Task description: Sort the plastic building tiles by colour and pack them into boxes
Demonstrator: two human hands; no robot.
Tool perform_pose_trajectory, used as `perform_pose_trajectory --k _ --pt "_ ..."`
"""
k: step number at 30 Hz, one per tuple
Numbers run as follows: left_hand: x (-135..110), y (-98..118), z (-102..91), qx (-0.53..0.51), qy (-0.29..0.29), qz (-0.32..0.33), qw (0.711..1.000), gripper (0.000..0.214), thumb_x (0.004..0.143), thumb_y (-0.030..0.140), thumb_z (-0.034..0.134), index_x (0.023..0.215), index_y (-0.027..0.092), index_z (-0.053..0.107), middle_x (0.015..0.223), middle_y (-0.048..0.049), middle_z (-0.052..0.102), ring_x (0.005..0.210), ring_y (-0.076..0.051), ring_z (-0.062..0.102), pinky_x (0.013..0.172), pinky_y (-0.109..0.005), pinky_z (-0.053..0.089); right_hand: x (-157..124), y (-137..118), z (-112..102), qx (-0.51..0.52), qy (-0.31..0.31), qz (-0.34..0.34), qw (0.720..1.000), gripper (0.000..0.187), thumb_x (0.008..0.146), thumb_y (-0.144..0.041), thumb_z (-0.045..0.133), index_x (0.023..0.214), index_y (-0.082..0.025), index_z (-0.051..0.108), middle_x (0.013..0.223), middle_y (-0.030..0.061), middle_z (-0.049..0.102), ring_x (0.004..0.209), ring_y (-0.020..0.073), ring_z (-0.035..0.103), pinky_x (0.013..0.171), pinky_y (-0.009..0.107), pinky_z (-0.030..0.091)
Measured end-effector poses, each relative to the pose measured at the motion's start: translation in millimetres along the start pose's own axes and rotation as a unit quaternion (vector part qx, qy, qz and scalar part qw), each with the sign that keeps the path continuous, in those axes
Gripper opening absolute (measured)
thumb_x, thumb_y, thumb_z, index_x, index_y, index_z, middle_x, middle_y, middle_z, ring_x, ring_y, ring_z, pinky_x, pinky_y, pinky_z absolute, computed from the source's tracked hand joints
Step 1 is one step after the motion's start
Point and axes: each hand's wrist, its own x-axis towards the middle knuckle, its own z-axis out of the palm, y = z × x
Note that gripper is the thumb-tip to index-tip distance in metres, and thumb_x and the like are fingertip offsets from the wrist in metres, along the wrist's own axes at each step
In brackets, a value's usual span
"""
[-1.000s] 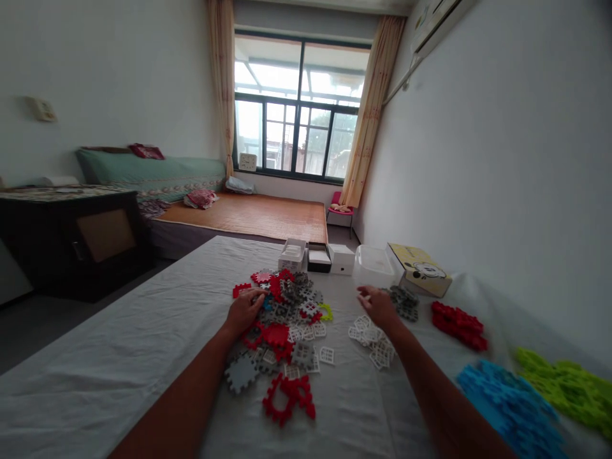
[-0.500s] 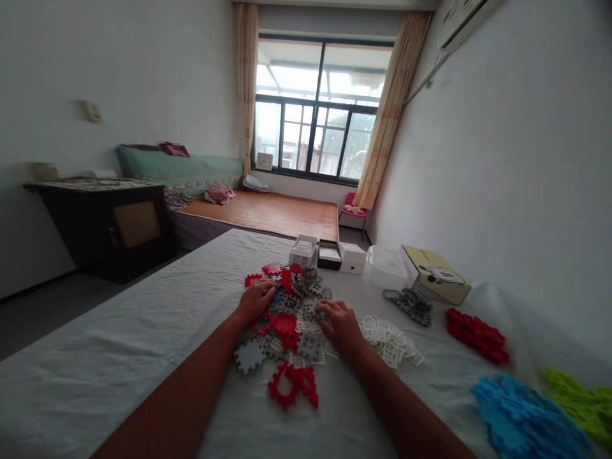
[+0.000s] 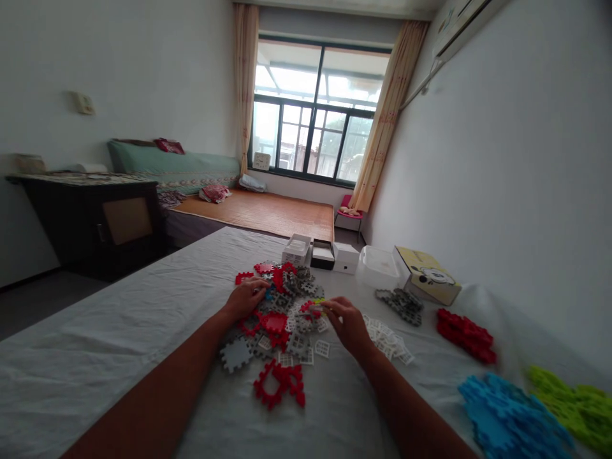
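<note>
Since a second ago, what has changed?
The right hand has moved left from near the white pieces to the right edge of the mixed pile; its grip is unclear. The left hand stays on the pile's left side; the red stack lies as before.

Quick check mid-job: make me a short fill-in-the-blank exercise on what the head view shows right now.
1. The right hand is nearer the white pile than the ____ hand is.
2. Directly beside the lime-green pile lies a ____ pile.
3. The background colour of the cartoon-picture box is ____.
4. Seen by the camera, that box stands to the ____ of the clear plastic box.

Missing words: left; blue; yellow; right.
</note>
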Motion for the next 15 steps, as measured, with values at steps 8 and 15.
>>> perform_pose_trajectory --k 8,15 --pt "-3 4 -1.2 0.002 0.006 0.015 1.0 0.026 0.08 0.03 0.049 0.089 0.02 0.07 0.102 -0.0065 0.069 0.098 -0.021 0.061 0.091 -0.034 0.045 -1 106 -63 -0.074 0.164 0.268 0.947 0.036 0.077 -0.041 0.051 0.096 -0.014 0.065 0.083 0.0103 0.07 0.072 0.0215 0.065 0.071 0.033 0.049" --pt "-3 11 -4.2 0.007 0.039 0.023 0.999 0.025 0.081 0.025 0.048 0.092 0.021 0.07 0.1 -0.0054 0.07 0.099 -0.02 0.06 0.093 -0.034 0.043 -4 104 -64 -0.15 0.266 0.202 0.931 0.041 0.076 -0.031 0.046 0.109 -0.011 0.059 0.101 0.015 0.06 0.075 0.02 0.06 0.085 0.04 0.047"
